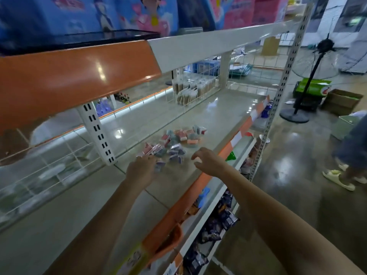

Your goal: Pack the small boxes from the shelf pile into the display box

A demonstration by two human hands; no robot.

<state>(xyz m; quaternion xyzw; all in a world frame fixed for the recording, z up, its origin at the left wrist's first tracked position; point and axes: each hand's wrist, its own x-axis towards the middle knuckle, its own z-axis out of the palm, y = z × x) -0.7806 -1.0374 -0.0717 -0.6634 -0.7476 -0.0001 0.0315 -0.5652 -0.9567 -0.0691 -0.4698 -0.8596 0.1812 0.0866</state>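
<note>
The shelf (208,114) is a broad grey deck running away from the viewer, with an orange strip (198,187) along its front lip and a white upright (98,133) standing at the back left. Most of the deck is bare, leaving open room to the right of and beyond the work. The pile of small boxes (174,141) lies scattered mid-shelf, well short of the front lip, and appears largely unpacked. No display box can be identified with certainty; an orange and yellow carton (158,249) at the front edge near the viewer may be it, but blur prevents confirmation. On that basis the task is judged at an early stage, with nearly all boxes left to move. The left hand (142,168) rests at the near edge of the pile, fingers curled among the boxes; whether it grips one cannot be told. The right hand (208,161) hovers beside the pile, fingers loosely bent, holding nothing.
</note>
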